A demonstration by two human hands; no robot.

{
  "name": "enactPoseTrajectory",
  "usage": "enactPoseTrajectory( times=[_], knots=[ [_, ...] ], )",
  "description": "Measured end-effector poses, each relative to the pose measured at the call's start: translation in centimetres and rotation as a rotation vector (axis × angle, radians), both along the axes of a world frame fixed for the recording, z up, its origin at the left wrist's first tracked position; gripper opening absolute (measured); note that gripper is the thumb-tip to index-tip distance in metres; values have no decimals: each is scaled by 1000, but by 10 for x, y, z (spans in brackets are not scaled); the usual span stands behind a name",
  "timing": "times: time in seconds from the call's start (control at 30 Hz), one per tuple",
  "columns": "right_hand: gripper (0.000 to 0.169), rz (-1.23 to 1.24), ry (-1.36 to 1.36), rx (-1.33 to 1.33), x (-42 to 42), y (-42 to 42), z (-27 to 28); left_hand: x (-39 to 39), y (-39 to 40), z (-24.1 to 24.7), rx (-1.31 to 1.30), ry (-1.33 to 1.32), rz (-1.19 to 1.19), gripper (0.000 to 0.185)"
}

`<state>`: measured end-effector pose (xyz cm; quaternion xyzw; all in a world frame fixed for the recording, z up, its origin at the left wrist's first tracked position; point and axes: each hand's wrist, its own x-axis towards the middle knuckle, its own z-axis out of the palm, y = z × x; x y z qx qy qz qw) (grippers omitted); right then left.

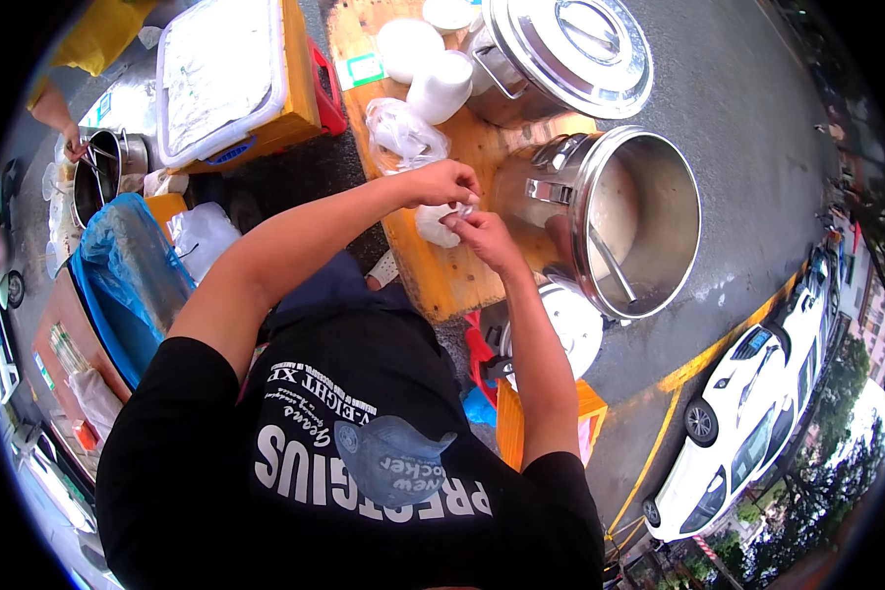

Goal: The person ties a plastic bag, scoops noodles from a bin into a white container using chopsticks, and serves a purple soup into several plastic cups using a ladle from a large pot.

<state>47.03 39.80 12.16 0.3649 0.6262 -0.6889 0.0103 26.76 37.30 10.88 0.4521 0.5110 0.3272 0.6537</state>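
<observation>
Both my hands are close together above the front part of a wooden table (442, 284). Pinched between the fingers of my left hand (445, 184) and my right hand (487, 237) is the top of a small white, translucent plastic bag (436, 226). Its contents cannot be made out. Just right of my hands stands a large open stainless steel pot (667, 221) holding pale liquid, with a metal ladle handle (611, 263) leaning inside. Beyond my left hand lies a bundle of clear plastic bags (405, 136), beside a stack of white bowls (441, 87).
A lidded steel pot (597, 44) stands at the table's far end. A round metal lid (571, 324) lies near my right forearm. Left are a covered plastic tub (221, 81), a blue bag-lined bin (129, 273) and another person's hand (76, 144) at a pot. White cars (745, 435) stand right.
</observation>
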Motion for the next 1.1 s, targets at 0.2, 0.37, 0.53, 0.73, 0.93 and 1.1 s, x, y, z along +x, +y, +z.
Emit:
enactPoseTrajectory(
  times=[0.2,0.37,0.53,0.73,0.93,1.1],
  knots=[
    [16,108,214,809,-13,-12,-10,8,-14,-41,-222,79,-127,23],
    [13,-76,54,1300,-9,-25,2,3,-16,-28,-512,-265,-11,13],
    [17,-303,32,1215,-1,-44,5,10,-29,-16,-481,-374,147,13],
    [16,-781,-19,473,7,-81,-29,-2,-50,-29,-293,-284,340,22],
    [24,-1179,134,-228,34,-85,-106,-26,-50,-80,-252,-153,571,6],
    [22,-1234,25,-522,51,-74,-114,-31,-49,-103,-378,-239,741,17]
  ],
)
